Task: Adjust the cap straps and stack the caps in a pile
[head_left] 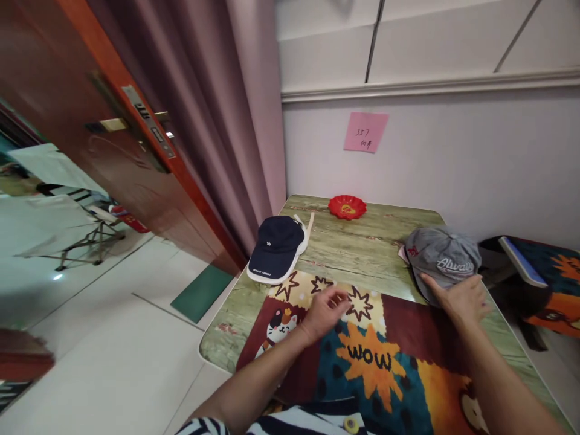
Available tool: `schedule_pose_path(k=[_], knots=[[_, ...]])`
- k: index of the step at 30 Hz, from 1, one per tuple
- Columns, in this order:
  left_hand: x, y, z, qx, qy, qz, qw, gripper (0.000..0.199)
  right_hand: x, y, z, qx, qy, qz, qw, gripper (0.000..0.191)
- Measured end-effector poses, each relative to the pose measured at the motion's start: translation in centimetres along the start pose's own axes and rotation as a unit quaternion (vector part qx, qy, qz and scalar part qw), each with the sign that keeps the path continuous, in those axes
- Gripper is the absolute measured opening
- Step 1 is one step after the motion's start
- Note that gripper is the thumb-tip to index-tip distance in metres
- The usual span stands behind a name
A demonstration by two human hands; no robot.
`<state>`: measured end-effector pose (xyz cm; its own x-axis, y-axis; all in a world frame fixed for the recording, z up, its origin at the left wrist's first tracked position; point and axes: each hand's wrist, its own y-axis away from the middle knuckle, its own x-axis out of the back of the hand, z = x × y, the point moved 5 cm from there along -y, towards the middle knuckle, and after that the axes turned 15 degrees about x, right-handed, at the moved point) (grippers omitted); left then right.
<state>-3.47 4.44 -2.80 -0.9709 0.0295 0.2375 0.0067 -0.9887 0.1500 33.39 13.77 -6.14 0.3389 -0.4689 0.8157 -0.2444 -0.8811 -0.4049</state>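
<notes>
Reaching forward over the table (362,248), we had both forearms stretched out from the near edge, bare to the elbow, with a striped sleeve showing at the bottom. Our left hand (325,313) lay palm down on the patterned mat (376,356), wrist slightly bent, fingers loosely curled and pointing toward the far right; it gripped nothing, only touching the mat near its star prints. Our right arm ran along the right side of the table, and our right hand (462,297) rested flat, fingers spread, on the near brim of the grey cap (441,257). We could not tell whether those fingers pinched the brim or merely pressed on it.

That grey cap sat at the right edge of the table, just beyond the mat's far right corner, its crown to the far side of our right hand. The navy cap (277,248) lay at the table's left edge, far and left of our left hand and clear of it, its brim touching the mat's far left corner. A red dish (347,206) stood at the far edge near the wall, under a pink note (365,132), well apart from both hands.
</notes>
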Motion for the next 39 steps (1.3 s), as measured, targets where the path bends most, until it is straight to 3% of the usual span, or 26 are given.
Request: schedule_pose_path(k=[2, 5, 8, 10, 14, 18, 23, 30, 35, 37, 39], knots=[[5.8, -2.4, 2.3, -0.045, -0.014, 0.136, 0.99, 0.017, 1.4, 0.2, 0.0, -0.013, -0.005, 0.068, 0.998, 0.122], [15.2, -6.0, 5.4, -0.08, -0.076, 0.307, 0.945, 0.017, 3.6, 1.2, -1.5, 0.049, -0.017, 0.153, 0.987, 0.111], [22.1, -9.2, 6.8, -0.058, -0.223, 0.387, 0.893, 0.019, 5.1, 2.8, -3.3, 0.102, -0.056, 0.164, 0.98, 0.097], [24.4, -11.0, 6.3, 0.003, -0.292, 0.389, 0.874, 0.032, 5.6, 3.9, -4.1, 0.121, -0.079, 0.146, 0.979, 0.088], [24.8, -13.5, 4.1, 0.107, -0.355, 0.363, 0.855, 0.054, 6.2, 5.3, -4.3, 0.087, -0.086, 0.095, 0.988, 0.075], [23.8, -14.0, 3.6, 0.09, -0.343, 0.402, 0.844, 0.033, 7.2, 5.6, -3.7, 0.011, -0.103, 0.048, 0.993, 0.065], [24.3, -13.8, 4.0, 0.059, -0.312, 0.422, 0.85, 0.015, 7.9, 5.8, -3.8, -0.018, -0.117, 0.017, 0.993, 0.057], [25.1, -13.1, 5.5, 0.006, -0.255, 0.437, 0.862, 0.009, 5.9, 6.7, -4.2, 0.012, -0.185, -0.026, 0.982, 0.059], [25.1, -12.7, 7.6, -0.068, -0.218, 0.421, 0.878, 0.007, 4.5, 6.7, -5.8, 0.051, -0.255, -0.061, 0.964, 0.053], [25.1, -12.6, 7.8, -0.047, -0.254, 0.427, 0.867, 0.012, 4.2, 6.7, -6.9, 0.062, -0.265, -0.078, 0.959, 0.051], [24.9, -12.9, 7.4, 0.014, -0.315, 0.422, 0.85, 0.02, 3.9, 6.8, -8.1, 0.067, -0.28, -0.104, 0.952, 0.049]])
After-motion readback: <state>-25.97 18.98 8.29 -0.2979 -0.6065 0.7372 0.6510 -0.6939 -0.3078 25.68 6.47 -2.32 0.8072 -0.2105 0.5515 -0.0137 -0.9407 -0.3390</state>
